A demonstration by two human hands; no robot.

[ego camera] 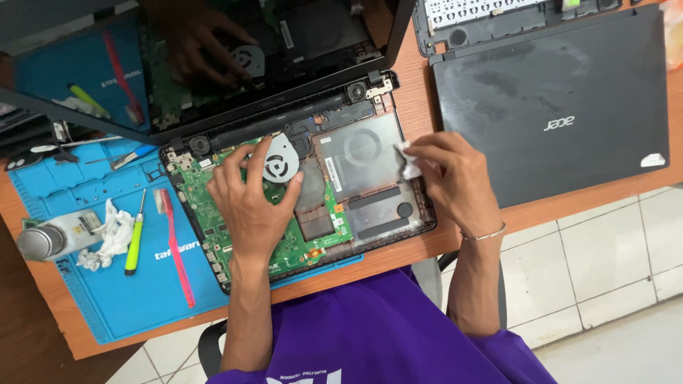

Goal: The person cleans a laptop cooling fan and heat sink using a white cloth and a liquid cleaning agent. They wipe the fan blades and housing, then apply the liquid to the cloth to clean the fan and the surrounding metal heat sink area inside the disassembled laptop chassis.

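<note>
In the middle of the frame sits the opened laptop base (299,192), its cover off so the green circuit board (213,206) and metal shielding lie bare, and it rests half on the blue work mat (121,299), presumably to keep screws and static off the wood. The left hand (252,206) is spread flat over the board beside the round cooling fan (279,162), fingers open and pressing rather than pinching, which looks like a way to steady the base. The right hand (452,178) has its grip closed on a small white wipe (407,160), held against the right edge of the grey shield plate (359,153), as one would for rubbing it clean. The raised dark screen (213,57) at the upper left mirrors the hand and fan. Outward on the mat, at lower left, I count one pink toothbrush (174,245), one green-handled screwdriver (134,245), one crumpled white tissue (107,238) and one grey spray can (50,238) lying on its side, all within easy reach. To the upper right on the wooden tabletop (548,210) lies one closed black laptop (551,99), parked out of the way, with one loose keyboard panel (491,18) above it. So two laptops, two hands, one fan.
</note>
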